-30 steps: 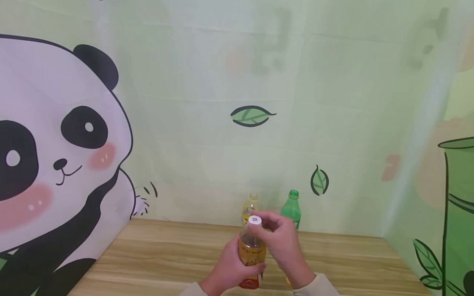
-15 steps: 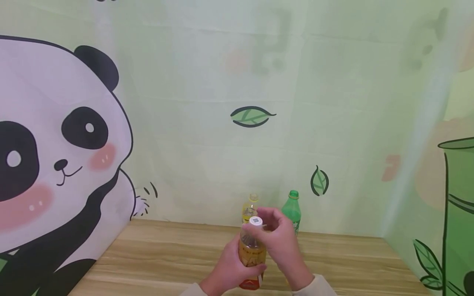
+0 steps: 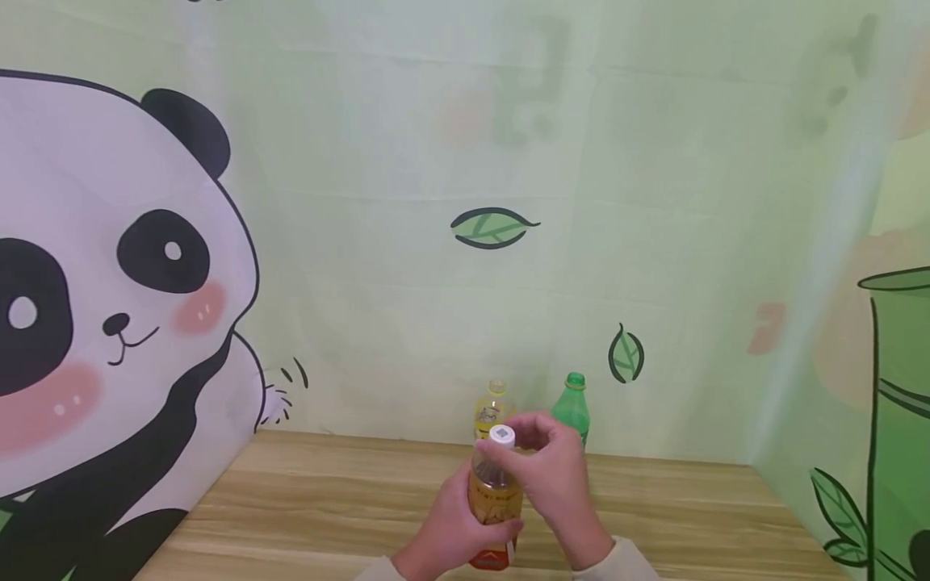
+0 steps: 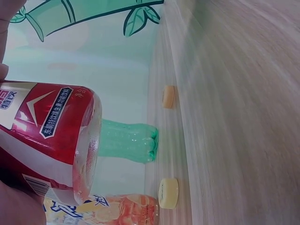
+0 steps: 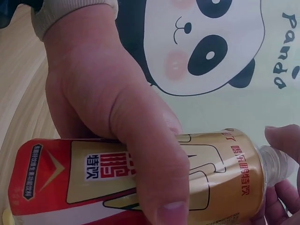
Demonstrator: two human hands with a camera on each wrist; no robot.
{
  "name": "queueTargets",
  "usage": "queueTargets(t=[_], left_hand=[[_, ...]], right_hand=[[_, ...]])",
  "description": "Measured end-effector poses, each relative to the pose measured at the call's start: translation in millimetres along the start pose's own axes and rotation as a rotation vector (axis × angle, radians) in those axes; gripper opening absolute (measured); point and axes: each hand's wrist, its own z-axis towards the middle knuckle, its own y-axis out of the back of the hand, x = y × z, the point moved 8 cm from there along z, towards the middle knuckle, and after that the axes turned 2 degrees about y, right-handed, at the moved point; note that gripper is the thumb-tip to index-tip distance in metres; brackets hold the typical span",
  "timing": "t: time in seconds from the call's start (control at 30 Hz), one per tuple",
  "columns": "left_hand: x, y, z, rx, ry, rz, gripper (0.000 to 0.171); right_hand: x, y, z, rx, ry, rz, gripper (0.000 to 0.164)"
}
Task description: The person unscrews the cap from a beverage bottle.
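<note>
In the head view a drink bottle [image 3: 494, 502] with a gold and red label stands upright above the table, its white cap [image 3: 501, 435] on top. My left hand [image 3: 456, 520] grips its body, thumb across the front. Thumb and fingers of my right hand [image 3: 558, 472] pinch the cap from the right; the far fingertips are partly hidden. The left wrist view shows the red lower label [image 4: 51, 126] and the clear base, held off the wood. From the right wrist view, the left hand [image 5: 126, 108] wraps the label and right fingers [image 5: 283, 140] surround the neck.
Behind the hands stand a yellow-labelled bottle [image 3: 488, 411] and a green bottle [image 3: 572, 410], both without caps. An orange cap [image 4: 168, 96] and a pale yellow cap [image 4: 168, 193] lie on the wooden table [image 3: 312, 500]. A panda-printed cloth [image 3: 378, 307] closes off the back.
The square mark on the cap's top has turned slightly. My right fingers loosened at the cap, then drew in around it again. The left hand and bottle stay nearly where they were.
</note>
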Motion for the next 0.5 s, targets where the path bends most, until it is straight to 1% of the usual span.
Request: queueTargets(t=[0.2,0.37,0.5], left_hand=[[0.1,0.5,0.6,0.004,0.004,-0.006,0.062],[1.2,2.0,1.1,-0.004,0.012,0.007,0.062],[1.8,2.5,1.4,-0.003,0.025,0.006,0.063]], right_hand=[[0.1,-2.2,-0.1,0.033,0.015,0.049,0.033],[-2.6,-7.2,0.1,0.09,0.013,0.116,0.03],[-3.7,-11.0,0.9,0.138,0.011,0.144,0.026]])
